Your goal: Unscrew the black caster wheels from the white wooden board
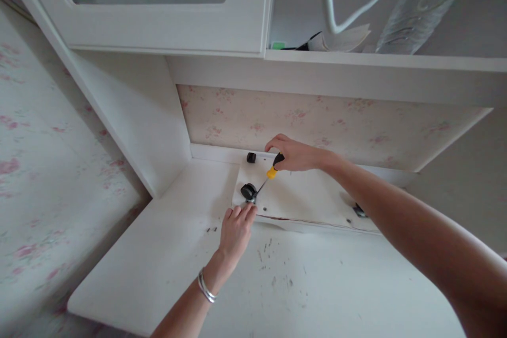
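My right hand [295, 154] is closed around the handle of a yellow-and-black screwdriver [271, 172], whose shaft slants down to the left. Its tip meets the base of a black caster wheel [249, 191] on a white board [304, 195]. At that same base, the bent fingers of my left hand [237, 226] hold the near side of the caster, with the fingertips partly hidden. Another black caster [251, 157] sits at the board's far left corner. A further caster [359, 210] is partly covered by my right forearm.
The board lies on a white desk [158, 253]. Two small screws [211, 229] lie left of my left hand, and dark scraps [269, 248] are scattered in front. Overhead are a cabinet door [170, 26] and a shelf [380, 60] with a plastic bottle [420, 16].
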`<action>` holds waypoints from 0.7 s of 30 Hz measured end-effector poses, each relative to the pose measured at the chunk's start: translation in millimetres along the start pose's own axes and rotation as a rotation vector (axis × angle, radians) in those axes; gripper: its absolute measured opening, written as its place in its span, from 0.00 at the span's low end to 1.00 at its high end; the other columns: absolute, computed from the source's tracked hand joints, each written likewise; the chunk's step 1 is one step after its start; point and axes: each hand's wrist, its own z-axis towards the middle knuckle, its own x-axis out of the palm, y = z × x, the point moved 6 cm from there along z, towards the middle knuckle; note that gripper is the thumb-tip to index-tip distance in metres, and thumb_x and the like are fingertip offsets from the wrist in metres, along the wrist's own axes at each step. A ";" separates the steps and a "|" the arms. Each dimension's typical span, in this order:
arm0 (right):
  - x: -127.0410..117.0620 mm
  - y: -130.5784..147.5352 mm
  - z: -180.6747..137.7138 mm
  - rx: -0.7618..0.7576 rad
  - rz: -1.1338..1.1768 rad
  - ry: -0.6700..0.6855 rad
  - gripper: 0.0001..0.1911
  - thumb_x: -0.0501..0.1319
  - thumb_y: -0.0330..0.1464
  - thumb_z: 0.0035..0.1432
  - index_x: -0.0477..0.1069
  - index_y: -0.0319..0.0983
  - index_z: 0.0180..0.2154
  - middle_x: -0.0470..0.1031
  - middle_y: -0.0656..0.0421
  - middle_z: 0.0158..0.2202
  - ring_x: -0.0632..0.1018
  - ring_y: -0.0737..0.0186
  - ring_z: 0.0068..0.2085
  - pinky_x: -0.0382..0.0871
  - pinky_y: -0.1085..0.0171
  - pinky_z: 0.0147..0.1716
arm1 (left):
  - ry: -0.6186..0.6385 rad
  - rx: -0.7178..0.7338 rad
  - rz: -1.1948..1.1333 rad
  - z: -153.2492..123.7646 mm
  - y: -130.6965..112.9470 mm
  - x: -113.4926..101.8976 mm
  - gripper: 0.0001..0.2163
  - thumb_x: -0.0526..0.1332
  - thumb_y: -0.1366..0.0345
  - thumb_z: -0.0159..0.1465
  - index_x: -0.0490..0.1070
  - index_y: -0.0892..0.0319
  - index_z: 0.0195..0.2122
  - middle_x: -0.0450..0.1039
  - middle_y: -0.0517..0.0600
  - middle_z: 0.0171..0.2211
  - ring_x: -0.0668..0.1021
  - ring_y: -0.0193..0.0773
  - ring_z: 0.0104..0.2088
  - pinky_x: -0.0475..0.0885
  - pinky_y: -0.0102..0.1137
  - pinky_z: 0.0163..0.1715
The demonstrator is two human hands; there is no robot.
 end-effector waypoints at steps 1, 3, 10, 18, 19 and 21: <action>-0.5 1.4 0.0 -0.036 0.048 0.000 0.24 0.64 0.36 0.53 0.66 0.42 0.52 0.65 0.51 0.57 0.76 0.58 0.46 0.68 0.62 0.47 | 0.002 -0.001 -0.002 0.0 0.1 0.4 0.18 0.53 0.75 0.65 0.70 0.55 0.54 0.73 0.54 0.54 0.75 0.42 0.42 0.70 0.40 0.41; -1.2 -1.0 0.8 -0.003 0.106 -0.041 0.24 0.64 0.42 0.55 0.67 0.41 0.51 0.64 0.50 0.56 0.76 0.58 0.45 0.67 0.61 0.49 | 0.005 -0.003 -0.006 0.0 0.1 1.0 0.18 0.53 0.75 0.66 0.70 0.55 0.54 0.73 0.53 0.55 0.75 0.42 0.43 0.70 0.40 0.41; 4.6 -10.4 4.3 0.082 0.064 -0.077 0.16 0.60 0.35 0.57 0.70 0.37 0.48 0.66 0.48 0.52 0.77 0.59 0.41 0.69 0.61 0.45 | 0.012 0.001 -0.011 0.4 0.1 0.9 0.19 0.53 0.77 0.65 0.69 0.55 0.54 0.73 0.52 0.56 0.75 0.42 0.42 0.69 0.40 0.39; -5.2 0.9 -11.4 -0.112 0.227 -0.007 0.21 0.64 0.26 0.43 0.73 0.38 0.44 0.68 0.51 0.51 0.75 0.57 0.45 0.70 0.63 0.42 | 0.014 -0.011 -0.005 0.3 -0.6 0.7 0.18 0.53 0.76 0.66 0.70 0.55 0.54 0.72 0.51 0.56 0.75 0.42 0.43 0.69 0.40 0.40; -5.5 0.6 -13.6 -0.109 0.233 -0.005 0.20 0.64 0.26 0.43 0.74 0.39 0.43 0.69 0.51 0.51 0.75 0.57 0.45 0.70 0.62 0.44 | 0.013 -0.011 -0.004 0.4 -0.8 0.5 0.18 0.53 0.77 0.66 0.70 0.55 0.54 0.72 0.51 0.56 0.75 0.42 0.42 0.69 0.39 0.40; -6.8 -1.9 -17.9 -0.097 0.239 -0.016 0.17 0.65 0.27 0.44 0.76 0.40 0.40 0.70 0.53 0.51 0.75 0.57 0.47 0.69 0.62 0.47 | 0.011 -0.011 -0.005 0.8 -0.8 0.4 0.18 0.53 0.77 0.66 0.70 0.55 0.54 0.72 0.50 0.56 0.74 0.41 0.42 0.69 0.39 0.40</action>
